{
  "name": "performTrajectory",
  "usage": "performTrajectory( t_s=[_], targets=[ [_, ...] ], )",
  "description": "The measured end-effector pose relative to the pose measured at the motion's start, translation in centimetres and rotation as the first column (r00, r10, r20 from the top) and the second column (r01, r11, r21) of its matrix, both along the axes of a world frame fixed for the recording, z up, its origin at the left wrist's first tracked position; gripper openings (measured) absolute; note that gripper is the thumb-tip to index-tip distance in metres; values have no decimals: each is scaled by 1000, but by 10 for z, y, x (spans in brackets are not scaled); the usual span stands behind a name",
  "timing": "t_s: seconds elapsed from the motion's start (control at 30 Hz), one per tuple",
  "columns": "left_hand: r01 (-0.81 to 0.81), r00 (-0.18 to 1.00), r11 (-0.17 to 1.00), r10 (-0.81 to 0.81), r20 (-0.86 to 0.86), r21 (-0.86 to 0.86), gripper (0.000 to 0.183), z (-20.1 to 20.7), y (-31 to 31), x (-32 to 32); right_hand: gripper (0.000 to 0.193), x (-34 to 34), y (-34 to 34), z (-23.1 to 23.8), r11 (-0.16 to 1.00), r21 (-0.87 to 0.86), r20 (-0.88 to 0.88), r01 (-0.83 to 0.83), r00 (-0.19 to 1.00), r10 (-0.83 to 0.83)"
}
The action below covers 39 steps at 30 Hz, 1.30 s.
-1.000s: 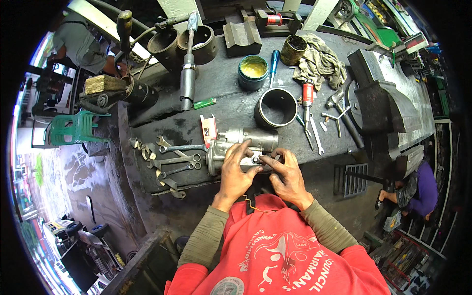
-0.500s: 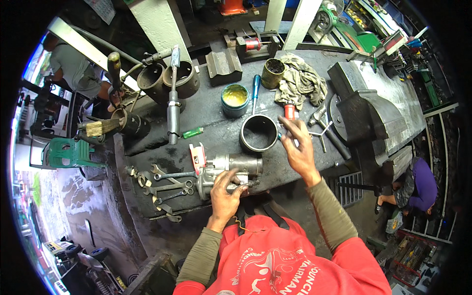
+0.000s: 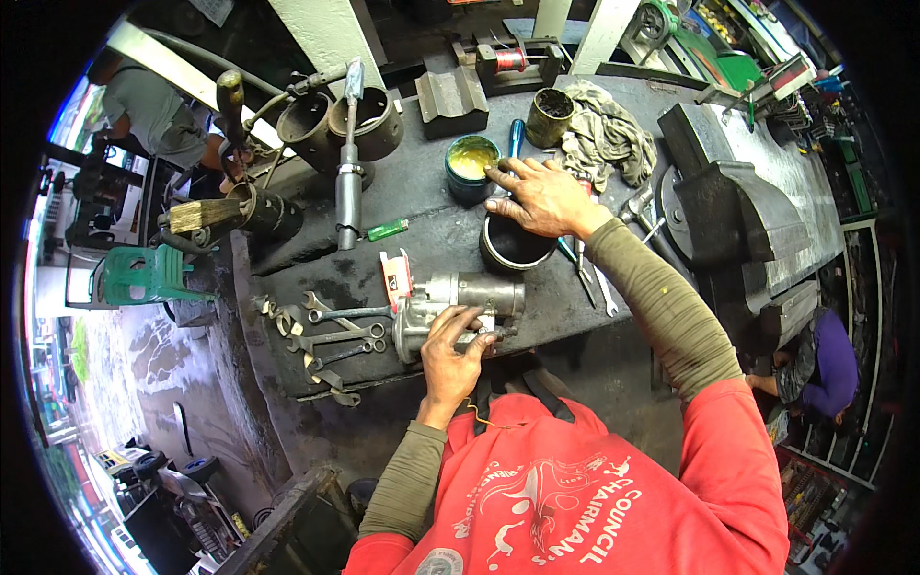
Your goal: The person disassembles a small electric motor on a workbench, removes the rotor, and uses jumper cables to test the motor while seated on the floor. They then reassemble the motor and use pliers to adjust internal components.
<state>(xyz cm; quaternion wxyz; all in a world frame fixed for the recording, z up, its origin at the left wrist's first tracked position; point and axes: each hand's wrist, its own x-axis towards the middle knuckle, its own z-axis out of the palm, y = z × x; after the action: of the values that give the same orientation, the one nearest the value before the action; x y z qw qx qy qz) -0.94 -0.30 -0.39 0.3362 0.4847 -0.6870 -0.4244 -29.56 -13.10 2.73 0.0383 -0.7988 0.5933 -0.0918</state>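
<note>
Lying on the workbench's near edge is a metal starter motor (image 3: 489, 292), its cast housing toward the left. My left hand (image 3: 450, 359) grips the near side of it, fingers and thumb around a small part there. Over a dark metal ring (image 3: 517, 251), my right hand (image 3: 544, 196) reaches left with fingers stretched. Its index fingertip is at the rim of a blue-green jar (image 3: 470, 189) of yellow grease. Nothing shows in that hand. A red-and-white small box (image 3: 396, 278) stands behind the motor's housing.
Several spanners (image 3: 335, 340) lie left of the motor. Behind are a green lighter (image 3: 387, 229), a soldering iron (image 3: 348, 196) on metal cylinders, a brown tin (image 3: 550, 117) and a rag (image 3: 609, 134). A bench vise (image 3: 733, 211) stands right. Two people crouch or bend beyond the bench.
My right hand has swung left from beside the metal ring to the grease jar. My left hand stays on the motor. The whole view has shifted slightly.
</note>
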Motion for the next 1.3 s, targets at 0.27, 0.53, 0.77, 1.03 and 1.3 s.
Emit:
performTrajectory(
  t_s=[0.27,0.53,0.77,1.03,1.3],
  targets=[
    [107,994,993,-108,-2,-55,34,-12,4,1,40,-18,42,16,965,-120,489,233,860,-147],
    [11,1000,1000,-10,-26,25,32,-5,-1,3,25,-51,266,-60,391,393,874,833,-206,-440],
    [96,995,991,-98,-21,-89,16,-6,-5,2,69,8,309,-145,134,940,341,314,-873,-348],
    [156,987,987,-155,45,-37,21,3,-11,4,41,26,297,-83,377,821,570,429,-656,-495],
    [259,945,964,-240,222,-61,89,11,-7,8,53,-8,239,-87,672,5,368,741,623,-690]
  ],
)
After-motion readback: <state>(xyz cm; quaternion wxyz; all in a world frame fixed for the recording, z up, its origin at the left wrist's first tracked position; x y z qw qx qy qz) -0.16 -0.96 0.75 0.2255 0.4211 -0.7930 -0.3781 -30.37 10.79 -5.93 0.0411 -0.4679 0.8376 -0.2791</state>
